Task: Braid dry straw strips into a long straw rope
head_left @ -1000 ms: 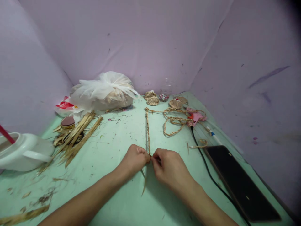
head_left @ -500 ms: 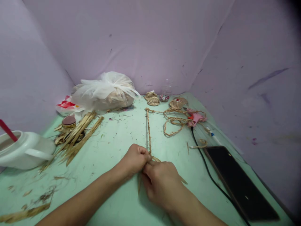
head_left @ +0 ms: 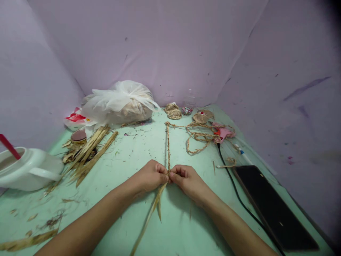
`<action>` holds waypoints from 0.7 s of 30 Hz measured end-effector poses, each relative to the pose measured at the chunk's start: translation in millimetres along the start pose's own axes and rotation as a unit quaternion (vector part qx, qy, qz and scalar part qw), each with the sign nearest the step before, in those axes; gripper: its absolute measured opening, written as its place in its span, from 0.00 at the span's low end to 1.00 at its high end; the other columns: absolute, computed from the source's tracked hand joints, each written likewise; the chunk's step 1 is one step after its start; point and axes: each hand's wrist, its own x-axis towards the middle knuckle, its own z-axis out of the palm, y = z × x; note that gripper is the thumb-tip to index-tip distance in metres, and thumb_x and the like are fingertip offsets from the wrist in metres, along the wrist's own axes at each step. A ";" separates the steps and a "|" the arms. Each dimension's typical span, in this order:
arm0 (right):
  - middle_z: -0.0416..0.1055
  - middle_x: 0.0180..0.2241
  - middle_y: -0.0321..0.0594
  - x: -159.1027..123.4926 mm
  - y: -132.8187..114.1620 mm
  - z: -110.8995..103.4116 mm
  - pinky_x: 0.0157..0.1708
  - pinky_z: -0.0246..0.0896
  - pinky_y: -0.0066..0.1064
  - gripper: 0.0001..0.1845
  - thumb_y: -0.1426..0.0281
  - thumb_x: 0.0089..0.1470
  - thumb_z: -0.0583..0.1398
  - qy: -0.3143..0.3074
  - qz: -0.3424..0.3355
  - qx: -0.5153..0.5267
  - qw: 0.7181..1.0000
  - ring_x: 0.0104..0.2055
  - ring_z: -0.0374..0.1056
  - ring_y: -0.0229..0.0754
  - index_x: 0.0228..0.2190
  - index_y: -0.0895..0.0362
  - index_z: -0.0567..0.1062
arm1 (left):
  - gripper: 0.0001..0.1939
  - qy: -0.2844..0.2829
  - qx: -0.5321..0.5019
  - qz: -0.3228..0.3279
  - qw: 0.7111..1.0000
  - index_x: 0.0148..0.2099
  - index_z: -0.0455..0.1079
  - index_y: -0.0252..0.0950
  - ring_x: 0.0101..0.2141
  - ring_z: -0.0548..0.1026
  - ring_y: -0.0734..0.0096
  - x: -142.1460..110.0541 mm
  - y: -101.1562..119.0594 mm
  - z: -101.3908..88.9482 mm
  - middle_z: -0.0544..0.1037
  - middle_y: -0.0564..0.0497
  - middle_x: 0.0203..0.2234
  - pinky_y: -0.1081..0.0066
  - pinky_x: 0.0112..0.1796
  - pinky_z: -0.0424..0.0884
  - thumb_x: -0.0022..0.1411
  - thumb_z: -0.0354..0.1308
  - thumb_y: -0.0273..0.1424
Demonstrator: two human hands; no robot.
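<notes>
A thin braided cord (head_left: 168, 145) of dry tan fibre runs down the middle of the table from a knot near the back. At its near end my left hand (head_left: 153, 176) pinches it from the left side. My right hand (head_left: 186, 179) pinches the same spot from the right, with thumb and fingers closed. Loose flat fibre strips (head_left: 156, 204) hang out from under the fingertips toward me, one long and one short. The exact crossing of the strands is hidden by my fingers.
Dry strips (head_left: 90, 153) lie left, beside a white jug (head_left: 34, 170) with a red stick. A tied plastic bag (head_left: 119, 103) sits at the back. On the right are a pink glue gun (head_left: 224, 134), its black cable (head_left: 237, 195) and a black phone-like slab (head_left: 274, 206).
My right hand has moved up and turned, now meeting my left fingertips from the right side. The loose strips have come into view below my hands, trailing to the lower left.
</notes>
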 end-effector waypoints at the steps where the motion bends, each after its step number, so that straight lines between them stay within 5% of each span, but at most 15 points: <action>1: 0.57 0.15 0.30 -0.2 -0.6 0.0 0.19 0.43 0.23 0.09 0.69 0.41 0.56 0.004 -0.006 0.004 1.000 0.18 0.48 0.28 0.17 0.60 0.64 | 0.08 0.001 0.018 0.005 1.000 0.15 0.53 0.34 0.16 0.46 0.83 0.4 -0.6 -0.4 0.50 0.59 0.11 0.75 0.19 0.42 0.39 0.50 0.28; 8: 0.57 0.14 0.30 1.8 -1.8 -3.5 0.18 0.40 0.23 0.09 0.70 0.38 0.58 0.006 0.000 0.029 1.000 0.17 0.48 0.28 0.15 0.60 0.63 | 0.09 0.054 0.172 -0.001 0.984 0.17 0.63 0.32 0.15 0.56 0.79 -4.7 5.1 -9.5 0.61 0.55 0.10 0.76 0.19 0.52 0.43 0.49 0.31; 15: 0.56 0.13 0.29 -0.7 -2.0 2.1 0.18 0.39 0.24 0.10 0.68 0.38 0.59 0.010 0.011 0.076 0.997 0.16 0.47 0.28 0.16 0.61 0.65 | 0.08 -0.004 0.167 0.007 0.986 0.20 0.68 0.31 0.17 0.60 0.78 -11.7 10.6 -29.8 0.68 0.52 0.14 0.77 0.21 0.55 0.42 0.50 0.29; 21: 0.60 0.14 0.31 1.5 1.2 3.6 0.19 0.42 0.23 0.10 0.68 0.37 0.60 0.009 0.007 0.086 0.996 0.17 0.51 0.28 0.17 0.61 0.66 | 0.08 0.012 0.136 -0.032 0.990 0.20 0.69 0.31 0.15 0.56 0.80 -11.4 12.4 -20.3 0.65 0.54 0.12 0.77 0.19 0.51 0.42 0.50 0.29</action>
